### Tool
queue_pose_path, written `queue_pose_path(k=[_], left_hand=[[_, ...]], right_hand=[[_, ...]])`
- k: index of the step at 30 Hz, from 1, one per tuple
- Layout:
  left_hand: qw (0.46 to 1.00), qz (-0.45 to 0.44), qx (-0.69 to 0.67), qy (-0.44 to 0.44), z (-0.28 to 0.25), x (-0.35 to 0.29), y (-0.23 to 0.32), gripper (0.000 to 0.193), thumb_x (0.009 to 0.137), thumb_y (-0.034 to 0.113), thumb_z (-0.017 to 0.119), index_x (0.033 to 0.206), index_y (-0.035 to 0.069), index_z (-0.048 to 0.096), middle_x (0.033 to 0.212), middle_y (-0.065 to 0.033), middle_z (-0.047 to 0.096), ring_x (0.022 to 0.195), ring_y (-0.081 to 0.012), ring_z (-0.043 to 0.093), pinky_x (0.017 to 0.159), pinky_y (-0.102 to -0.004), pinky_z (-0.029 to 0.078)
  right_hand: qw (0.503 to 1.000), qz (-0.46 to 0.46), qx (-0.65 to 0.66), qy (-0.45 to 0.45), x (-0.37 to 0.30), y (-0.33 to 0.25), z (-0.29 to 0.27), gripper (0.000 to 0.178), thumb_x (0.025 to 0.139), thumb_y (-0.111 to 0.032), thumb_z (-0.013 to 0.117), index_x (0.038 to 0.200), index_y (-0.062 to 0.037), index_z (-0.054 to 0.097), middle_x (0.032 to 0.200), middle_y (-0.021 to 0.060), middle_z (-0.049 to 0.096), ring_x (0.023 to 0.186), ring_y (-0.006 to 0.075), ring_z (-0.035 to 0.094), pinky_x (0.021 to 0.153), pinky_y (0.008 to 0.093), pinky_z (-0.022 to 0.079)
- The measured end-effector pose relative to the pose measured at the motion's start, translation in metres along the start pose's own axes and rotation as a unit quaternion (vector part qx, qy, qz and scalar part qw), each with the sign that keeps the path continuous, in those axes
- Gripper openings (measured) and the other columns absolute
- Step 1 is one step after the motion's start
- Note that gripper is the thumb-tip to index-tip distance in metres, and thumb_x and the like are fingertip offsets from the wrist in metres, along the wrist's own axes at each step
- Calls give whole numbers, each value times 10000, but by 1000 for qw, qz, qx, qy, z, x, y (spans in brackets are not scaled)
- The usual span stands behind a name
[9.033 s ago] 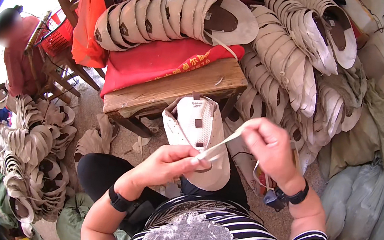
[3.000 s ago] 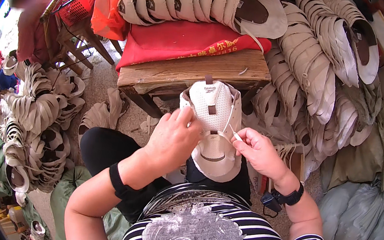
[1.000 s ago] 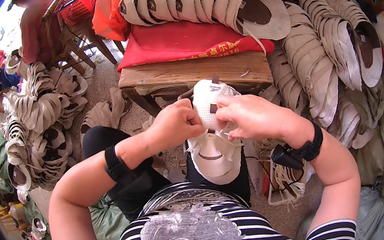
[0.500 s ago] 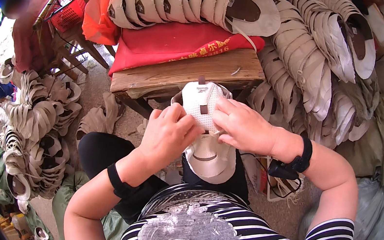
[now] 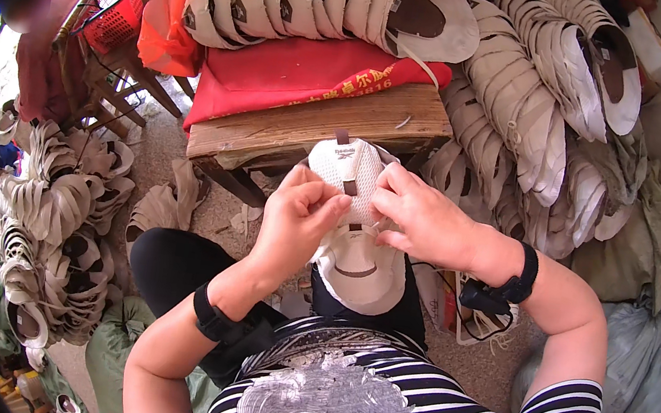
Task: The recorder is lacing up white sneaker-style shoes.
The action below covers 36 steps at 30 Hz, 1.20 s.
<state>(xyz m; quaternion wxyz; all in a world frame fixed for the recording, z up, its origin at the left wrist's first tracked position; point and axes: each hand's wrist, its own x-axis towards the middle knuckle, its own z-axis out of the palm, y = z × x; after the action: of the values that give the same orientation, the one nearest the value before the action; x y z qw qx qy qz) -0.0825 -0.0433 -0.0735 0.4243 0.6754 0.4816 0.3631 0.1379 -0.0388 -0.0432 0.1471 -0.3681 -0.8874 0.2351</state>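
A cream-white shoe upper (image 5: 359, 274) lies over my dark-trousered lap, its rounded toe toward me. Its mesh tongue (image 5: 367, 159) points away and carries a dark pull tab and a dark loop. At the left of the tongue, my left hand (image 5: 295, 214) is closed, thumb and forefinger pressed together beside the loop; whatever is pinched there is too small to make out. From the right, my right hand (image 5: 430, 220) has its bent fingers closed on the upper's side edge. The fingers partly hide the upper's sides.
Just ahead stands a wooden bench (image 5: 316, 130) with a red cloth (image 5: 281, 77) and a row of nested beige uppers (image 5: 291, 2). More stacked uppers (image 5: 522, 107) fill the right; piles (image 5: 60, 206) lie on the left floor. A person (image 5: 48, 49) is at far left.
My left hand has turned, its pinched fingers now beside the tongue's loop. The tongue shows more upright and more of it is visible. My right hand has stayed almost in place.
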Motion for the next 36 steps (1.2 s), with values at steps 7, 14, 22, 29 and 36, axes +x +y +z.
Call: queue_pose_path(k=[7, 14, 22, 29, 36], left_hand=[[975, 197, 99, -40, 13, 0, 7, 41, 872, 93, 674, 904, 73, 659, 1034, -33, 670, 892, -205, 564, 780, -350, 388], [960, 212, 179, -30, 11, -4, 6, 87, 858, 154, 687, 942, 145, 669, 876, 40, 688, 838, -186, 549, 814, -376, 360], [870, 409, 263, -82, 1, 1, -4, 178, 765, 200, 683, 935, 181, 634, 1080, 86, 692, 897, -129, 543, 826, -337, 365], [861, 354, 347, -113, 3, -1, -1, 205, 786, 217, 626, 989, 203, 595, 1211, 118, 650, 969, -119, 497, 860, -353, 341], [886, 309, 331, -99, 1, -1, -3, 185, 822, 210, 653, 999, 202, 603, 1178, 120, 664, 906, -130, 491, 857, -359, 311]], right_hand=[[999, 15, -42, 7, -5, -2, -2, 391, 689, -90, 805, 956, -26, 527, 1092, 150, 460, 1044, 369, 539, 879, 440, 488], [998, 28, 50, -40, -3, 5, -14, 386, 682, -80, 799, 949, -32, 524, 1098, 158, 459, 1041, 367, 544, 872, 441, 488], [994, 16, 70, -85, 4, 18, -17, 305, 724, -88, 754, 931, -28, 538, 1101, 172, 465, 1030, 376, 546, 885, 448, 475], [996, 27, 41, -76, 4, 17, -12, 260, 730, -92, 734, 886, -25, 538, 1064, 165, 476, 986, 360, 547, 840, 434, 477], [997, 13, 79, -10, -7, 20, -4, 233, 728, -91, 730, 815, -47, 518, 986, 132, 487, 938, 332, 545, 793, 424, 471]])
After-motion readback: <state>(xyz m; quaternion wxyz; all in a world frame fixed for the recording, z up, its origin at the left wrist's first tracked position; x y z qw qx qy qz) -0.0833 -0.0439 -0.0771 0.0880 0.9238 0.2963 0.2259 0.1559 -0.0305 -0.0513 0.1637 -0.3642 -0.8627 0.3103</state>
